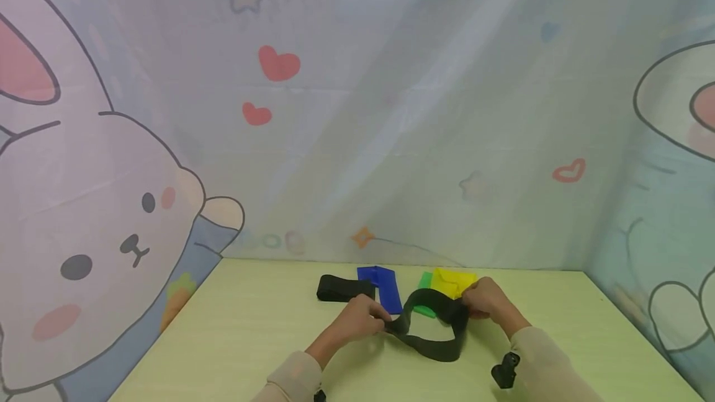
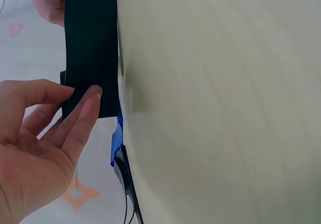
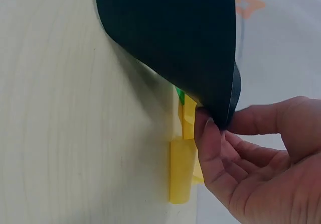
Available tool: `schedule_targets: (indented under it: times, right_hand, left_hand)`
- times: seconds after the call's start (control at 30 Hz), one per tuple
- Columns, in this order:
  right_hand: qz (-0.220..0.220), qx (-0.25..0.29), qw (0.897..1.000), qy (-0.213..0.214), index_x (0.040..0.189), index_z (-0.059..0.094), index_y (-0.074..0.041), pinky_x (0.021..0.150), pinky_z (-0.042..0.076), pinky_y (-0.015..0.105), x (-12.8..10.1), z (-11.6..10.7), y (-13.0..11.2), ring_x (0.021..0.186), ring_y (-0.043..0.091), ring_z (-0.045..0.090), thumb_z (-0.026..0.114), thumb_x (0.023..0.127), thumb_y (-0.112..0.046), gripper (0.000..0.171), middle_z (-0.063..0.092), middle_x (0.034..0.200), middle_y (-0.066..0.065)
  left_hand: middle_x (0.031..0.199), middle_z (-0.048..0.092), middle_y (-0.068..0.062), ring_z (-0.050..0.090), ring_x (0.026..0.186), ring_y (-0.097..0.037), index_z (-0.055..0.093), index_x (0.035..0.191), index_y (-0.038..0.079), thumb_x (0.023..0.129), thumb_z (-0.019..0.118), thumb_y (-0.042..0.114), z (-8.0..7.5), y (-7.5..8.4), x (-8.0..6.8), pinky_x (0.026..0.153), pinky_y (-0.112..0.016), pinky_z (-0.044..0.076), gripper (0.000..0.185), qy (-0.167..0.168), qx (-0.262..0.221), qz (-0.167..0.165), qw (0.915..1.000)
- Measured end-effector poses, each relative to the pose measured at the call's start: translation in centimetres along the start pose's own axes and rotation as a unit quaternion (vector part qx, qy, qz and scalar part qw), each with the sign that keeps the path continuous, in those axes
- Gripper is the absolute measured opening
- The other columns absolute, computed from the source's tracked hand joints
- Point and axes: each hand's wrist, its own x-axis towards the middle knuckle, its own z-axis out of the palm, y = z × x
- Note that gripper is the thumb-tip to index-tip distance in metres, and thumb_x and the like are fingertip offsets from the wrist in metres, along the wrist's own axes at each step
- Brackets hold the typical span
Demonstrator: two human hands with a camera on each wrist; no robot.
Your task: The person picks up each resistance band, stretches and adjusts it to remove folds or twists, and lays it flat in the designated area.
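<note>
A wide black resistance band [image 1: 441, 350] forms an open loop, raised between two hands over the table. At the loop's left end, the left hand [image 1: 360, 318] pinches it between thumb and fingers. The right hand [image 1: 487, 298] pinches the opposite end. In the left wrist view, the flat face of the black band [image 2: 92, 38] runs up from the left fingertips. The right wrist view has the band [image 3: 170, 28] narrowing to a folded corner between the right thumb and fingers. Part of the loop hides the green band behind it.
Behind the hands, a folded black band [image 1: 337, 288] overlaps a folded blue band [image 1: 388, 293]. Farther right, a yellow band [image 1: 452, 281] lies over a green band [image 1: 426, 279]. All rest on the pale yellow table [image 1: 234, 327], with a printed cloth backdrop [image 1: 380, 141] at its far edge.
</note>
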Motion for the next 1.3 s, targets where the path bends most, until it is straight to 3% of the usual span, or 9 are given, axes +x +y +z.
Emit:
schedule_targets:
  times: [0.1, 0.23, 0.37, 0.5, 0.7, 0.83, 1.07, 1.2, 1.3]
  right_hand:
    - [-0.001, 0.02, 1.0, 0.01, 0.086, 0.065, 0.011, 0.062, 0.059, 0.038, -0.2, -0.2, -0.1, 0.065, 0.022, 0.06, 0.055, 0.085, 0.002, 0.013, 0.059, 0.08, 0.014]
    - [-0.003, 0.051, 0.999, 0.009, 0.113, 0.058, 0.019, 0.067, 0.06, 0.042, -0.2, -0.4, -0.1, 0.075, 0.031, 0.062, 0.045, 0.09, 0.002, 0.031, 0.056, 0.107, 0.033]
    - [-0.011, 0.058, 0.998, 0.011, 0.132, 0.049, 0.02, 0.067, 0.06, 0.041, -0.3, -0.4, 0.2, 0.081, 0.037, 0.066, 0.041, 0.09, 0.003, 0.045, 0.043, 0.132, 0.043]
    - [-0.013, 0.056, 0.998, 0.025, 0.132, 0.052, 0.017, 0.065, 0.06, 0.04, -0.2, -0.4, 0.4, 0.082, 0.039, 0.069, 0.04, 0.089, 0.004, 0.046, 0.043, 0.133, 0.045]
    - [-0.012, 0.057, 0.997, 0.051, 0.124, 0.059, 0.017, 0.067, 0.06, 0.04, 0.0, -0.6, 0.1, 0.093, 0.044, 0.068, 0.039, 0.094, 0.002, 0.04, 0.046, 0.131, 0.043]
    - [-0.01, 0.061, 0.997, 0.056, 0.12, 0.061, 0.019, 0.068, 0.06, 0.04, 0.1, -0.6, 0.2, 0.094, 0.045, 0.068, 0.039, 0.095, 0.002, 0.037, 0.048, 0.128, 0.044]
    - [-0.018, 0.076, 0.995, 0.066, 0.121, 0.06, 0.017, 0.075, 0.059, 0.041, 0.2, -0.3, 0.3, 0.097, 0.042, 0.067, 0.039, 0.096, 0.003, 0.036, 0.048, 0.13, 0.041]
    - [-0.027, 0.098, 0.992, 0.079, 0.119, 0.061, 0.015, 0.077, 0.059, 0.04, 0.3, -0.3, 0.0, 0.103, 0.043, 0.064, 0.041, 0.097, 0.001, 0.033, 0.049, 0.131, 0.039]
    - [-0.031, 0.111, 0.989, 0.091, 0.116, 0.063, 0.015, 0.078, 0.059, 0.04, 0.5, -0.4, -0.3, 0.107, 0.045, 0.062, 0.043, 0.097, 0.0, 0.032, 0.049, 0.131, 0.039]
  left_hand:
    - [0.089, 0.074, -0.005, 0.069, 0.076, -0.017, 0.08, 0.094, 0.002, 0.089, 0.064, 0.003, -0.1, 0.1, -0.2, 0.065, -0.027, 0.054, 0.017, 0.003, -0.025, -0.013, 0.9996]
    - [0.1, 0.073, -0.012, 0.073, 0.075, -0.026, 0.077, 0.103, -0.002, 0.098, 0.06, 0.01, 0.1, 0.2, -0.4, 0.067, -0.034, 0.059, 0.022, 0.022, -0.069, -0.039, 0.9966]
    - [0.098, 0.072, -0.016, 0.073, 0.07, -0.029, 0.074, 0.106, -0.008, 0.096, 0.064, 0.005, 0.5, 0.2, -0.5, 0.064, -0.036, 0.06, 0.019, 0.046, -0.085, -0.052, 0.994]
    - [0.091, 0.072, -0.018, 0.073, 0.071, -0.032, 0.073, 0.1, -0.011, 0.088, 0.069, -0.005, 0.6, 0.2, -0.6, 0.063, -0.038, 0.06, 0.014, 0.051, -0.093, -0.063, 0.9923]
    - [0.103, 0.065, -0.026, 0.073, 0.075, -0.033, 0.066, 0.114, -0.014, 0.079, 0.072, -0.013, 0.3, 0.7, -0.7, 0.066, -0.037, 0.06, 0.036, 0.031, -0.129, -0.117, 0.9843]
    - [0.092, 0.068, -0.02, 0.073, 0.074, -0.034, 0.066, 0.115, -0.014, 0.078, 0.073, -0.014, 0.0, 0.9, -0.6, 0.068, -0.038, 0.06, 0.039, 0.006, -0.14, -0.149, 0.9789]
    - [0.079, 0.071, -0.016, 0.074, 0.074, -0.03, 0.068, 0.114, -0.01, 0.078, 0.075, -0.011, -0.4, 0.6, -1.0, 0.07, -0.037, 0.06, 0.036, -0.026, -0.172, -0.169, 0.9701]
    - [0.084, 0.071, -0.017, 0.073, 0.073, -0.026, 0.068, 0.114, -0.009, 0.078, 0.075, -0.01, -0.7, 0.5, -1.3, 0.072, -0.038, 0.06, 0.036, -0.051, -0.206, -0.178, 0.9609]
    - [0.09, 0.069, -0.015, 0.071, 0.071, -0.022, 0.068, 0.114, -0.008, 0.078, 0.076, -0.01, -0.9, 0.7, -1.5, 0.072, -0.037, 0.059, 0.036, -0.065, -0.204, -0.178, 0.9606]
